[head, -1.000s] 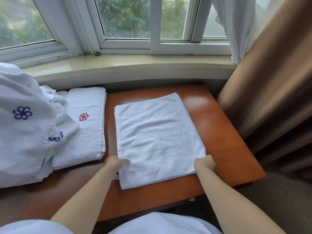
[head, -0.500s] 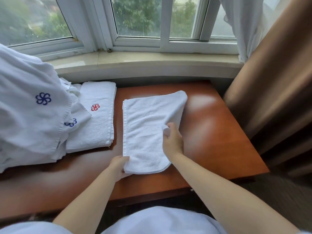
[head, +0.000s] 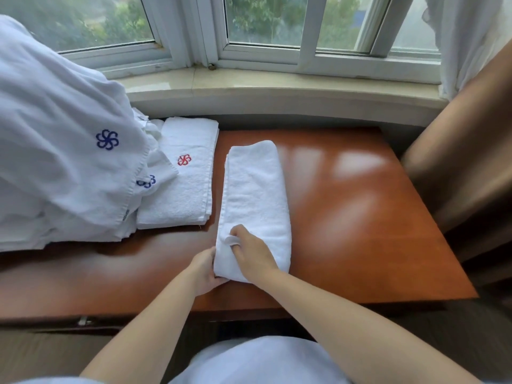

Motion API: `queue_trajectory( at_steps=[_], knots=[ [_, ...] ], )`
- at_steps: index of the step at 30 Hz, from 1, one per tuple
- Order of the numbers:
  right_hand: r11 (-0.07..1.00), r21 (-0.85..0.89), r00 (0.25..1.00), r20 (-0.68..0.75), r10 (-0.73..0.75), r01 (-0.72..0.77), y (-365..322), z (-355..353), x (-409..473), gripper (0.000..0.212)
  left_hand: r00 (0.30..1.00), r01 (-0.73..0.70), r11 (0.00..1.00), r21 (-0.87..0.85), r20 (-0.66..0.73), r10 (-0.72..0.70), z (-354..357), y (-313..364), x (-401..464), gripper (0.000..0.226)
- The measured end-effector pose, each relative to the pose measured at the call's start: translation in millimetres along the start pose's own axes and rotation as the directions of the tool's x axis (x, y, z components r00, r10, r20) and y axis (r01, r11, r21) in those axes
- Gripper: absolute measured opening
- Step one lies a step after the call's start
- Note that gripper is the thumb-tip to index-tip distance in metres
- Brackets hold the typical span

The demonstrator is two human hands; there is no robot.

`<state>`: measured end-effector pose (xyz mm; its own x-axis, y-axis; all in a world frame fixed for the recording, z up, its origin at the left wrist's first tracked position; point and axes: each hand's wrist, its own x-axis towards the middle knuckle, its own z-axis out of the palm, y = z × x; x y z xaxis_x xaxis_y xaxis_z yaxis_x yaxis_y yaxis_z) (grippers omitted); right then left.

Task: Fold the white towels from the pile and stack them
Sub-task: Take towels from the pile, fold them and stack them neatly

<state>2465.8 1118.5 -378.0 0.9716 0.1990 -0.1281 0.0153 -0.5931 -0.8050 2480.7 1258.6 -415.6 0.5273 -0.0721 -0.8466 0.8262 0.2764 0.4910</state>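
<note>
A white towel [head: 256, 200] lies folded into a long narrow strip on the red-brown table [head: 360, 223], running away from me. My left hand [head: 205, 270] grips its near left corner from the side. My right hand [head: 250, 249] rests on top of the near end and pinches a towel corner with curled fingers. To the left lies a stack of folded white towels [head: 182, 187] with a red flower mark. A large pile of white linen [head: 61, 151] with blue flower marks partly covers that stack.
A window sill [head: 249, 87] runs behind the table. A brown curtain [head: 460, 151] hangs at the right, close to the table's right edge. A white sheer curtain [head: 465, 37] hangs at the top right.
My right hand has carried the towel's right edge over to the left, so the wide towel is now a narrow strip. My left hand stayed at the near left corner.
</note>
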Motion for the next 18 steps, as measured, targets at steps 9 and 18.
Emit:
queue_trajectory(
  at_steps=[9,18],
  knots=[
    [0.971,-0.227,0.923,0.384,0.023,0.070,14,3,-8,0.037,0.999,0.044,0.989,0.139,0.022,-0.047,-7,6,-4,0.038],
    [0.664,-0.732,0.922,0.349,0.169,0.155,69,-45,-21,0.107,0.957,-0.238,0.901,0.364,-0.072,0.282,23,29,-14,0.076]
  ],
)
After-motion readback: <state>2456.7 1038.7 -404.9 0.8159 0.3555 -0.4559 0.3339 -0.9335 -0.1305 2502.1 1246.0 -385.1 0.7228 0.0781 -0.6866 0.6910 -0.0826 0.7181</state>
